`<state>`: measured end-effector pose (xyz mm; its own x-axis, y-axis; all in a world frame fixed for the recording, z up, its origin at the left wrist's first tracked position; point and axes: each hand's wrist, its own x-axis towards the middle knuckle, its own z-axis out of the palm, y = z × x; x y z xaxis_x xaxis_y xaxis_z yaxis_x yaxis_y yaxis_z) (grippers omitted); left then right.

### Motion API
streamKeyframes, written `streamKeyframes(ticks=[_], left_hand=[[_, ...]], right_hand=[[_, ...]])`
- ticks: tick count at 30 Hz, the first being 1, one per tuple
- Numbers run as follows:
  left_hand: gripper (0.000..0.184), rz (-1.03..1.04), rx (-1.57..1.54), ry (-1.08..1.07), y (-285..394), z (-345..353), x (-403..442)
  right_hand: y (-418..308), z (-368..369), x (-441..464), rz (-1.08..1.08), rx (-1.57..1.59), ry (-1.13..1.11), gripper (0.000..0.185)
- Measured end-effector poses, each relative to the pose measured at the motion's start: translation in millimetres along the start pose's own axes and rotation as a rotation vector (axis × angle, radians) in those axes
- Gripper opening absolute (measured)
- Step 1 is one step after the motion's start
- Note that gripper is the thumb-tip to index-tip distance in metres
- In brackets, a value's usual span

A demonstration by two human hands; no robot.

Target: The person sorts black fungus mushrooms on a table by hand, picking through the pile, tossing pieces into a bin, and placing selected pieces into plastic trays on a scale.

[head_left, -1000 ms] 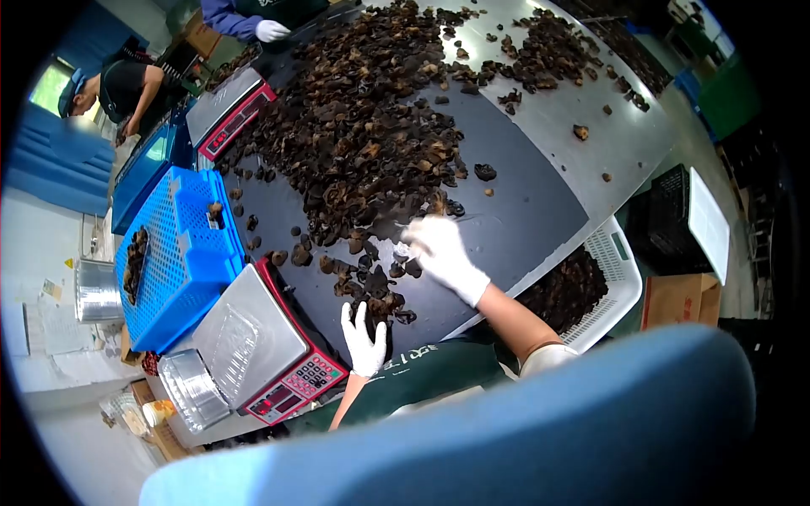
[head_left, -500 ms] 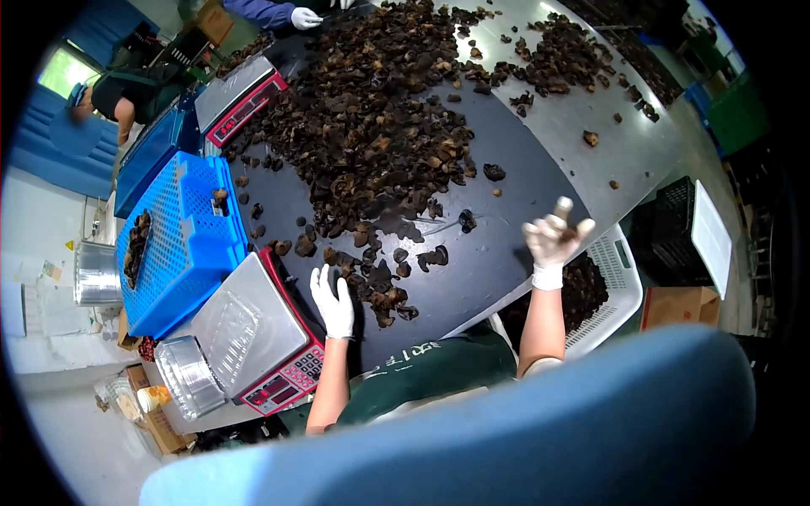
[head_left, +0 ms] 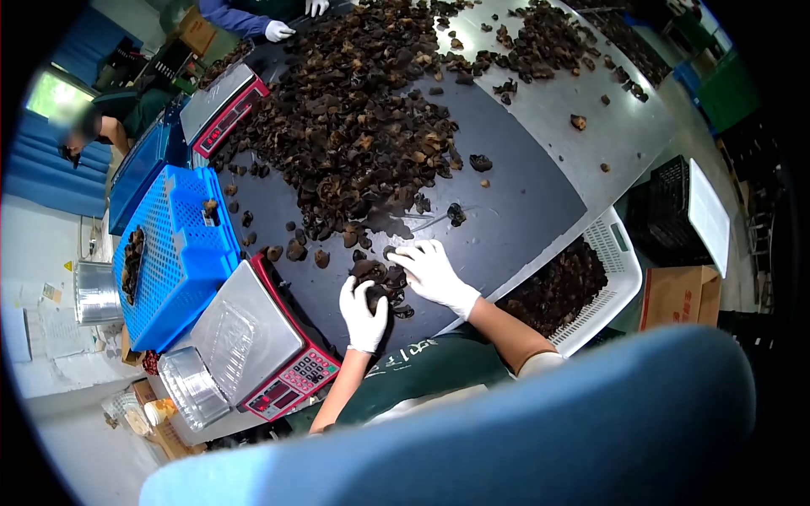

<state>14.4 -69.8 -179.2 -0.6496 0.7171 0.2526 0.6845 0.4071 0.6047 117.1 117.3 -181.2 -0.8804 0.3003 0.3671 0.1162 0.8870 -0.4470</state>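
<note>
My left hand (head_left: 364,319), in a white glove, is curled at the near edge of a small cluster of dark, wrinkled mushroom pieces (head_left: 369,271). A piece shows between its thumb and fingers. From the right, my white-gloved right hand (head_left: 434,278) reaches across with fingers stretched out. Its fingertips touch pieces at the far side of that cluster, and nothing shows gripped in it. Beyond both hands spreads a large heap of the same brown-black mushroom pieces (head_left: 354,126) on the dark mat (head_left: 523,185).
A red-edged scale (head_left: 253,329) and foil trays (head_left: 192,388) stand left, beside a blue crate (head_left: 173,253). Another scale (head_left: 224,110) lies farther back. A white basket (head_left: 620,282) of dark pieces sits right. Another person's gloved hand (head_left: 278,31) is at the far edge.
My right hand has swung left from above the table's right side to the small cluster. My left hand has shifted right, its fingers now curled at the pieces. The view has shifted slightly.
</note>
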Motion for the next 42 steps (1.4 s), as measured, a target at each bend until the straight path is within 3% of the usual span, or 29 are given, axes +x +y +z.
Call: streamKeyframes(ticks=[2, 4, 8, 12, 14, 16, 18, 19, 20, 22, 23, 24, 26, 28, 31, 34, 40, 42], left_hand=[[0.044, -0.11, -0.032, 0.015, -10.0, -10.6, -4.8], [0.044, -0.153, -0.049, 0.013, -31.5, -15.9, -14.5], [0.044, -0.303, -0.242, 0.041, -54.6, -21.2, -27.5], [0.042, -0.463, -0.392, 0.114, -58.9, -25.6, -17.7], [0.043, -0.434, -0.36, 0.191, -60.0, -26.9, -2.1], [0.044, -0.361, -0.31, 0.229, -75.7, -23.9, 16.2], [0.046, -0.323, -0.084, 0.225, -76.8, -27.8, 44.4], [0.047, -0.347, -0.035, 0.234, -74.3, -28.3, 59.2], [0.049, -0.369, 0.013, 0.242, -73.5, -27.1, 72.5], [0.055, -0.363, 0.138, 0.224, -88.9, -13.9, 87.0], [0.055, -0.397, 0.158, 0.143, -88.1, -9.3, 89.4], [0.056, -0.432, 0.18, 0.06, -84.8, -5.3, 89.1], [0.041, -0.256, 0.26, -0.056, -67.0, -5.4, 77.3], [0.035, 0.004, 0.093, -0.067, -64.9, -3.5, 55.1], [0.032, -0.091, -0.033, -0.143, -48.1, -14.0, 17.9], [0.032, -0.242, -0.136, -0.06, -33.7, -26.9, -2.3], [0.034, -0.047, -0.039, -0.075, -27.1, -29.7, -23.5], [0.031, -0.089, -0.018, -0.117, -25.8, -31.4, -22.9]], right_hand=[[-1.2, 0.8, 8.7, 0.016, -0.076, 0.003, 0.042], [1.7, 0.4, 16.4, 0.013, -0.045, -0.145, 0.034], [7.7, 1.8, 16.3, -0.062, -0.106, -0.011, 0.028], [19.1, -57.7, 25.4, 0.025, 0.181, 0.128, 0.022], [28.9, -100.1, 19.6, 0.347, 0.684, 0.033, 0.022], [54.4, -136.4, 2.7, 0.468, 1.111, 0.061, 0.03], [65.6, -150.3, -5.5, -0.187, 2.022, 0.154, 0.051], [80.1, -146.5, -13.7, -0.232, 2.038, 0.212, 0.067], [72.6, -157.2, -5.4, -0.115, 1.987, 0.244, 0.055], [74.8, -149.5, 3.0, 0.5, 1.313, 0.393, 0.041], [65.1, -143.9, 11.2, 0.656, 0.898, 0.322, 0.032], [88.9, -103.6, 2.4, 0.562, 0.476, 0.233, 0.041], [75.0, -65.6, -4.1, 0.438, -0.107, 0.132, 0.047], [39.8, -38.1, -10.0, 0.34, -0.201, 0.184, 0.048], [-14.4, -26.1, 1.8, 0.112, -0.054, 0.11, 0.034], [-39.9, 11.8, 2.7, -0.08, 0.028, -0.1, 0.029], [-49.2, 23.6, 17.8, -0.028, -0.041, -0.258, 0.021], [-39.9, 16.8, 18.3, -0.008, -0.039, -0.329, 0.015]])
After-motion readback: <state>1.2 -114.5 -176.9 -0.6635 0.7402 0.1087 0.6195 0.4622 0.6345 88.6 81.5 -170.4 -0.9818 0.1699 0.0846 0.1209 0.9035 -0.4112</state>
